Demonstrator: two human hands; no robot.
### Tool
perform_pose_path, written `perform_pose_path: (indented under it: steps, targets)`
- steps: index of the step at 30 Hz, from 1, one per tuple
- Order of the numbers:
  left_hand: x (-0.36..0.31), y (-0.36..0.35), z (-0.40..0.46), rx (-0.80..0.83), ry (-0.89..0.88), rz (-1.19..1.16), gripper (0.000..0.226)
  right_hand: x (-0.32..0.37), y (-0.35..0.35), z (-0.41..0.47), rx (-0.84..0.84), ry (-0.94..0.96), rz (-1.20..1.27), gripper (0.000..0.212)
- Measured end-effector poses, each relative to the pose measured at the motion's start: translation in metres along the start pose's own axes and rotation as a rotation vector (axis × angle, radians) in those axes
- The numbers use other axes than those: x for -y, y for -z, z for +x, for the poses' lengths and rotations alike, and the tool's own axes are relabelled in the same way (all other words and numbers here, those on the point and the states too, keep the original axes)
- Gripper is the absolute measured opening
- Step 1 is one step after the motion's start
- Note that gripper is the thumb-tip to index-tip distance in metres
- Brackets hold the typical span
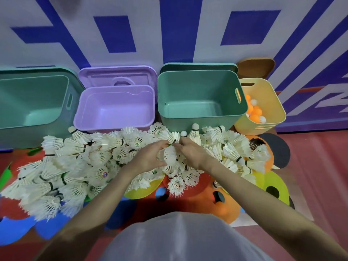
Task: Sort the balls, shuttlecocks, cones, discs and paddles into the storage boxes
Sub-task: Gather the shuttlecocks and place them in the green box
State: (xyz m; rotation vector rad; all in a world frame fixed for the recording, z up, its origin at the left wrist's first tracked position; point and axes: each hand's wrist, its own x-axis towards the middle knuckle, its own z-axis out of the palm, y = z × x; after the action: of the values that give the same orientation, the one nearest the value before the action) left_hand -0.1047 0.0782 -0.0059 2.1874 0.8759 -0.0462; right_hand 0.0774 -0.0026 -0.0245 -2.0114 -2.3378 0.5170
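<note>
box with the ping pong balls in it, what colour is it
Pale yellow box, far right of the row; the head view shows it.

Blue-and-white patterned wall (169, 31) behind. Red floor (310, 166) at right, grey mat edge (301, 210) over it. Grey shirt (178, 240) at bottom centre.

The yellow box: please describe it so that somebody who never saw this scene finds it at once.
Four open boxes stand in a row along the wall, behind the heap of white shuttlecocks. The yellow box is at the right end, beside the green box. It is the smallest, and the only one holding anything: orange and white balls.
</note>
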Motion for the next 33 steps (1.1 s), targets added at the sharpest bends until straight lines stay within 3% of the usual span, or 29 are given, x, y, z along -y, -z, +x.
perform_pose_path:
  steps: [3,8,15,19,23,27,30,33]
  targets:
    - [-0.004,0.004,-0.005,-0.064,0.008,-0.051,0.073,-0.001,0.001,-0.001,0.017,-0.047,0.024,0.034]
    - [-0.004,0.016,-0.021,-0.2,0.017,-0.204,0.075,-0.006,0.014,-0.015,-0.06,-0.185,0.296,0.06]
    - [-0.012,0.023,-0.041,-0.445,0.113,-0.326,0.07,0.005,0.051,-0.039,-0.389,-0.35,0.756,0.057]
    - [-0.016,0.022,-0.042,-0.458,0.136,-0.246,0.073,0.025,0.074,-0.047,-0.593,-0.297,1.006,0.048]
    - [-0.022,0.018,-0.04,-0.451,0.103,-0.222,0.072,0.038,0.084,-0.046,-0.593,-0.139,1.196,0.048]
    - [-0.027,0.02,-0.037,-0.443,0.068,-0.3,0.053,0.044,0.071,-0.041,-0.485,-0.106,1.128,0.053]
    - [-0.032,0.021,-0.035,-0.434,0.058,-0.326,0.044,0.045,0.059,-0.037,-0.479,-0.078,0.862,0.04]
    - [-0.031,0.022,-0.034,-0.46,0.054,-0.36,0.046,0.047,0.052,-0.035,-0.431,-0.11,0.829,0.032]
